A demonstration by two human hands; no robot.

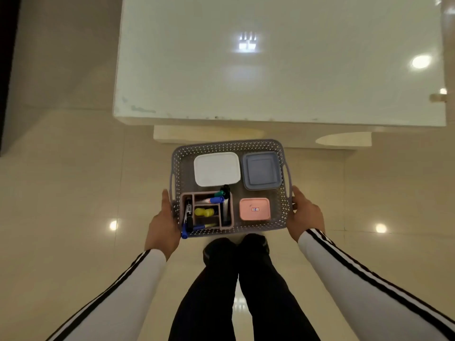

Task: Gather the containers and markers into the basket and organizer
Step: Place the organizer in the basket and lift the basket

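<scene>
The person stands holding the lilac perforated plastic basket (229, 145) by its sides, left hand (163, 223) at nine o'clock, right hand (305, 215) at three, fingers wrapped on the rim. Inside sit the white lidded container (216, 169), blue container (261, 170), small pink container (254, 209) and pink divided organizer (227, 226) full of markers (213, 200). Gathering looks finished; next, I'd guess, it goes onto the white glossy table (270, 70) at twelve o'clock.

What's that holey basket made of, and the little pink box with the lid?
The grey-purple perforated basket looks like moulded plastic: its walls are a regular pattern of punched holes with a smooth rim and cut-out handles. The small pink lidded box also looks like plastic, smooth and matte, with rounded corners; a small label sits on its lid.
</scene>
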